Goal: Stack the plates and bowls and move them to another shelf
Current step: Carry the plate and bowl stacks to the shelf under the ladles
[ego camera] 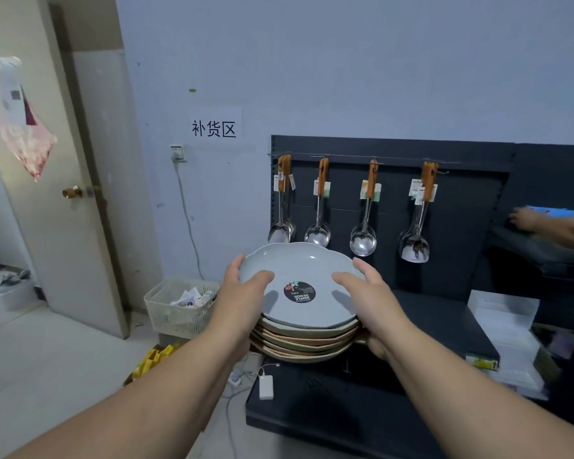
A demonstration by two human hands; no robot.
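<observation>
We grip the stack of plates (307, 337) on opposite sides, left hand (246, 293) and right hand (371, 296) curled round its edges. It is held just below the hanging ladles (363, 240).

Plate stack (307, 339), undersides and lower faces hidden.

The plates (304, 339) are stacked over the shelf's (444, 329) left end; ladles (363, 240) hang behind them (on the back panel (461, 200)); a basket (179, 306) stands on the floor (63, 359), left.
</observation>
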